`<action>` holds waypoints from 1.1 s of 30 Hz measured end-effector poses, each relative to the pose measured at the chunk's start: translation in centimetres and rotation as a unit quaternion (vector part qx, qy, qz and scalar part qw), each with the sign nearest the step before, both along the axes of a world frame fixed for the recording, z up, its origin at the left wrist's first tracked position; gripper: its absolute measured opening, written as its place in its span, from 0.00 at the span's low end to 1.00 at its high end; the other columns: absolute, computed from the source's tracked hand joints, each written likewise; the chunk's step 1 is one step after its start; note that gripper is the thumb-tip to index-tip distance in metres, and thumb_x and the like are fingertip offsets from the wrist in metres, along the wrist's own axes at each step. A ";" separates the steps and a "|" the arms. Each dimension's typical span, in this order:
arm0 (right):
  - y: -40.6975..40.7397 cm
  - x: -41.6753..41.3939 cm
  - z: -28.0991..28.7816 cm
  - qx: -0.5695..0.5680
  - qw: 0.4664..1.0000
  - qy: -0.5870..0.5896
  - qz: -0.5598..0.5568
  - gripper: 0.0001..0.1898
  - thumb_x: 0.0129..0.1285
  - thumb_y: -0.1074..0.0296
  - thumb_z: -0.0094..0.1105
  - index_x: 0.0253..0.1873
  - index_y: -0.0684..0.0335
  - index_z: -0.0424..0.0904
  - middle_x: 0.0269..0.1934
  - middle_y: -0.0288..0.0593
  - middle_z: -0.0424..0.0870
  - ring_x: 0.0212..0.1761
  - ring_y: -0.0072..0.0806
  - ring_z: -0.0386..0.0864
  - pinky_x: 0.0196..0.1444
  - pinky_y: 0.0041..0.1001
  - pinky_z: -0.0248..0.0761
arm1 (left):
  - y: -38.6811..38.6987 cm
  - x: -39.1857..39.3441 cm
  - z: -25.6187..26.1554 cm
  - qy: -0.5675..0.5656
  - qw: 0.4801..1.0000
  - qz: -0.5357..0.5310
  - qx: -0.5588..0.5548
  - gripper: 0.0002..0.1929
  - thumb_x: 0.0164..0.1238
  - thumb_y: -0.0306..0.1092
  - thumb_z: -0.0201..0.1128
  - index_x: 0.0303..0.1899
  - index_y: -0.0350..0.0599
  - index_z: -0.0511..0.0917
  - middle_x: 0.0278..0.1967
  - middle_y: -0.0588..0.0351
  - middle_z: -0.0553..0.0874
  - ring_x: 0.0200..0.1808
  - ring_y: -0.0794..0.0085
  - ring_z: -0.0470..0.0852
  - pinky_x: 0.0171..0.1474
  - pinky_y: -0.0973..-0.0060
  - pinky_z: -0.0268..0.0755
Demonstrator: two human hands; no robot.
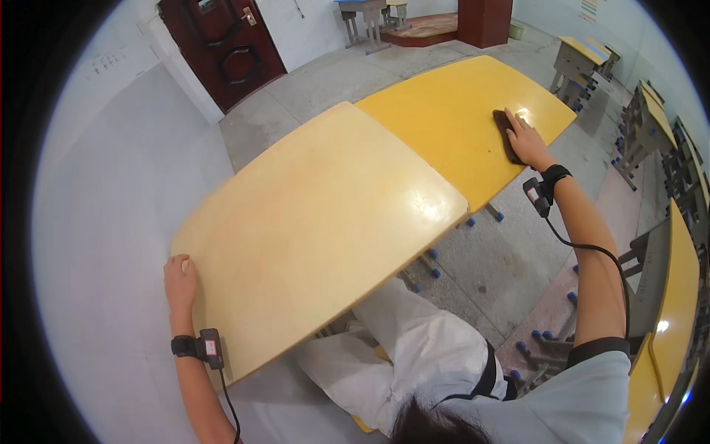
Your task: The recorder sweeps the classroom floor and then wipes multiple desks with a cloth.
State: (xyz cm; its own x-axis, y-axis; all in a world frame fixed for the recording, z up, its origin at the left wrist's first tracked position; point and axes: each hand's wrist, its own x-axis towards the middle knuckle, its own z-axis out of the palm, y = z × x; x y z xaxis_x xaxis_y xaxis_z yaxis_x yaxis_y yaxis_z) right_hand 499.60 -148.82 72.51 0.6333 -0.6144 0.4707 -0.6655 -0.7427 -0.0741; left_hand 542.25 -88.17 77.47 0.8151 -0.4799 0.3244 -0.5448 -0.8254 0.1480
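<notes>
Two desks stand end to end: a pale yellow desktop (316, 222) nearer me and a brighter yellow desktop (438, 111) beyond it to the right. My right hand (527, 141) lies on a dark brown cloth (506, 136), pressing it flat against the brighter desktop near its front edge. The fingers are stretched over the cloth. At the far left, my left hand (181, 280) rests on the left edge of the pale desktop, with no object seen in it. Each wrist wears a black strap with a small cabled device.
A white wall (127, 194) borders the left desk end. A dark red door (227, 50) stands beyond. More desks (646, 119) line the right side, with a yellow desktop (674, 294) close behind my right arm. Blue-capped desk feet (432, 263) show beneath the front edge.
</notes>
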 end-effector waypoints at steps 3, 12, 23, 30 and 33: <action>-2.9 -0.6 -0.2 -0.020 1.000 -0.006 -0.014 0.24 0.65 0.60 0.40 0.66 0.53 0.58 0.59 0.58 0.67 0.59 0.49 0.66 0.60 0.39 0.60 | -3.8 1.0 0.9 -0.079 0.993 -0.086 0.003 0.11 0.60 0.32 0.55 0.43 0.39 0.76 0.49 0.47 0.76 0.54 0.55 0.70 0.55 0.64 0.64; -5.3 -1.4 2.4 0.011 1.000 0.018 0.017 0.22 0.65 0.63 0.42 0.64 0.57 0.62 0.59 0.51 0.68 0.60 0.45 0.65 0.62 0.36 0.56 | -23.0 6.0 1.7 -0.201 0.928 -0.314 -0.019 0.16 0.59 0.34 0.57 0.50 0.45 0.73 0.60 0.44 0.66 0.64 0.48 0.57 0.65 0.54 0.48; -4.4 -0.4 4.1 0.055 0.997 0.033 0.031 0.25 0.60 0.70 0.42 0.65 0.59 0.61 0.62 0.51 0.64 0.63 0.47 0.61 0.65 0.37 0.53 | -23.8 1.2 -0.5 -0.046 0.959 -0.269 0.083 0.22 0.66 0.45 0.50 0.59 0.49 0.68 0.66 0.45 0.55 0.68 0.49 0.50 0.65 0.46 0.42; -5.1 -0.4 -0.8 -0.008 0.989 0.119 0.082 0.28 0.63 0.62 0.35 0.69 0.58 0.52 0.65 0.55 0.58 0.65 0.49 0.57 0.66 0.41 0.51 | -3.7 -4.6 4.0 -0.021 0.989 0.039 0.138 0.18 0.69 0.43 0.46 0.55 0.50 0.72 0.65 0.47 0.57 0.68 0.51 0.50 0.66 0.48 0.42; -7.1 -0.2 -3.3 -0.100 0.981 0.120 0.112 0.28 0.64 0.61 0.33 0.70 0.56 0.50 0.60 0.58 0.63 0.58 0.49 0.65 0.59 0.42 0.57 | 2.9 -11.2 6.9 -0.033 0.969 0.172 0.176 0.18 0.69 0.44 0.46 0.54 0.49 0.72 0.66 0.49 0.57 0.69 0.53 0.50 0.66 0.48 0.42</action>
